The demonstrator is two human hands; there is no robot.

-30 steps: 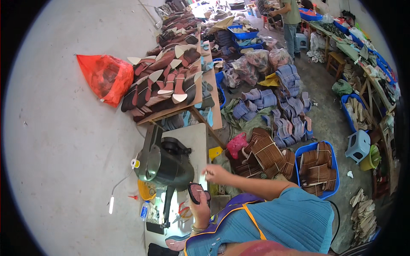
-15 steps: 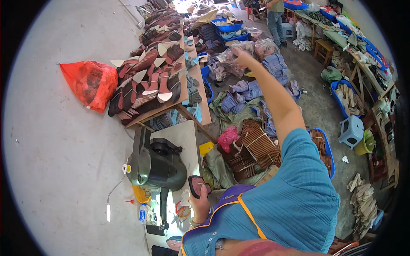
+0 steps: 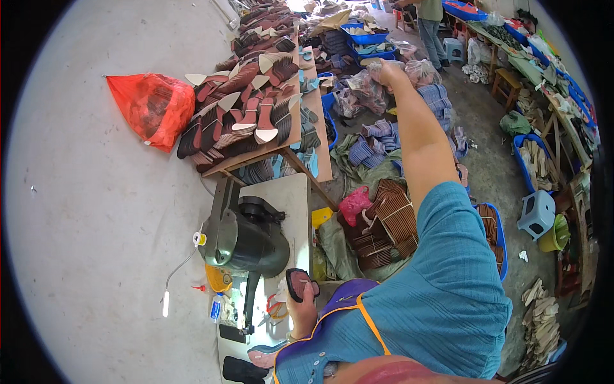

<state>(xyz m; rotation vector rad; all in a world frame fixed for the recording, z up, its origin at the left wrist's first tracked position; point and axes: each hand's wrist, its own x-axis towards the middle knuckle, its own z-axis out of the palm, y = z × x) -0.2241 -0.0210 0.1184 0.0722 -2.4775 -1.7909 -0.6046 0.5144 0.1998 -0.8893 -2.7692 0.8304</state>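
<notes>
On the desk (image 3: 291, 198) sits a sewing machine (image 3: 246, 237). Beside it, the left hand (image 3: 302, 306) grips a dark shoe piece (image 3: 298, 283). Far off, the right hand (image 3: 387, 69) seems closed, perhaps on a plastic bag (image 3: 364, 86).

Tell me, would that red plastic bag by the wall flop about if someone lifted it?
Probably. The red plastic bag looks thin and crinkled, so it would likely sag and change shape when lifted. It bulges as if stuffed, so it may be bulky rather than heavy; its contents can't be seen. Slumped on the floor, it seems unlikely to roll.

Red bag (image 3: 152, 107), teal sleeve (image 3: 448, 256)
</notes>
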